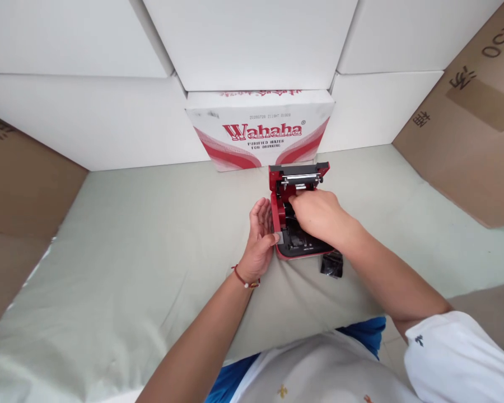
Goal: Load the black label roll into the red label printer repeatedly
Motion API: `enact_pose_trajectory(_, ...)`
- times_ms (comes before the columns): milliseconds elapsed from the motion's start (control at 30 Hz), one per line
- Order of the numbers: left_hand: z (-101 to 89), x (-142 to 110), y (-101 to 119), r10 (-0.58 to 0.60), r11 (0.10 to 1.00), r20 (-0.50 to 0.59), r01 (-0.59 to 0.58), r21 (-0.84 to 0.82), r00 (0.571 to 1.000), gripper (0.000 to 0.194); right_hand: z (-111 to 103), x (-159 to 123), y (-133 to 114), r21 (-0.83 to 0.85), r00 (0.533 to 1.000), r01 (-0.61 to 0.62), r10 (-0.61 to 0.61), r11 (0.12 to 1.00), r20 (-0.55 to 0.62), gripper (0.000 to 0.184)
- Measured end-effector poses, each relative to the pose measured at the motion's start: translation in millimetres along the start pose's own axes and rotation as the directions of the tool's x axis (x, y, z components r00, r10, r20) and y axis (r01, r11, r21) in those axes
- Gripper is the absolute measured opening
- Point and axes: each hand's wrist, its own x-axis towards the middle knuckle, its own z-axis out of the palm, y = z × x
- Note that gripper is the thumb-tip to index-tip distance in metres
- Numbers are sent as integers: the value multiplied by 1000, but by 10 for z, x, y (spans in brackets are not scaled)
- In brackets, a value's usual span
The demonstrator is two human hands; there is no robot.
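A small red and black label printer (302, 244) lies on the pale green cloth, its hinged lid (299, 174) raised at the back. A metal bar and a dark roller show on the lid's inner side. My left hand (260, 235) grips the printer's left side, thumb on the grey piece at its front corner and fingers along the outer wall. Inside the open body is my right hand (319, 215), reaching in from the right with curled fingers. Their tips, and whatever they hold, are hidden. A crumpled black wrapper-like piece (331, 265) rests by the printer's front right corner.
Behind the printer stands a white and red water carton (260, 131), against stacked white boxes (252, 45). Brown cardboard boxes flank the surface on the left (21, 207) and right (466, 134). Pale green cloth (151, 235) covers the table, slightly wrinkled near the front edge.
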Motion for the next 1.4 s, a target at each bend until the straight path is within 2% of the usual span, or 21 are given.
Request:
enact_pose_trajectory(133,-18,17,-37,16,1000,2,-16,6,1000,97,30,80,-27,1,999,-35,35,999,17,23)
enact_pose_trajectory(267,-7,16,-23,1,1000,3,-1,-2,1000,96,29,-73,9,35,997,-71,72,997,-26,24)
enact_pose_trajectory(333,4,10,-5,-2,1000,3,2,-7,1000,93,-5,-246,52,132,993,-52,65,990,-96,24)
enact_pose_trajectory(400,12,4,12,-1,1000,4,1,-6,1000,89,-55,-483,140,310,982,20,41,951,-187,18)
enact_pose_trajectory(467,15,0,25,-5,1000,11,6,-5,1000,85,-94,-758,296,502,963,93,50,860,-266,13)
enact_pose_trajectory(533,16,-3,35,-10,1000,17,10,-13,1000,81,-82,-1027,531,624,942,87,139,777,-305,19)
enact_pose_trajectory(567,16,-3,39,-13,1000,20,13,-16,1000,80,-44,-1143,671,640,925,45,211,767,-317,24)
enact_pose_trajectory(633,21,-2,47,-16,1000,25,17,-21,1000,78,101,-1319,968,600,912,-107,319,793,-259,29)
enact_pose_trajectory(700,30,0,58,-16,999,25,17,-27,1000,77,324,-1410,1233,510,924,-220,345,831,-164,30)
enact_pose_trajectory(767,44,1,74,-12,999,18,12,-32,1000,77,572,-1425,1408,436,938,-272,338,858,-78,27)
enact_pose_trajectory(833,57,-1,92,-9,999,8,10,-33,1000,76,781,-1385,1466,401,942,-281,330,872,-56,25)
enact_pose_trajectory(933,65,-5,115,-17,999,6,18,-27,1000,77,940,-1243,1379,441,922,-250,351,862,-163,33)
enact_pose_trajectory(1000,60,-5,119,-23,999,3,23,-23,1000,77,955,-1100,1274,499,896,-203,366,843,-253,35)
enact_pose_trajectory(1067,46,-4,114,-21,1000,-5,21,-18,1000,76,946,-942,1182,508,904,-162,334,846,-268,34)
enact_pose_trajectory(1167,21,0,99,-13,1000,-5,13,-7,1000,75,955,-750,1097,452,961,-123,220,883,-168,33)
enact_pose_trajectory(1233,8,1,92,-15,1000,4,15,2,1000,74,985,-690,1069,427,980,-97,161,899,-116,33)
enact_pose_trajectory(1333,2,-3,86,-10,1000,9,10,1,1000,73,1004,-721,1063,419,990,-68,112,906,-81,34)
enact_pose_trajectory(1400,4,-6,87,-7,1000,1,7,-8,1000,72,937,-829,1098,417,996,-37,65,908,-53,30)
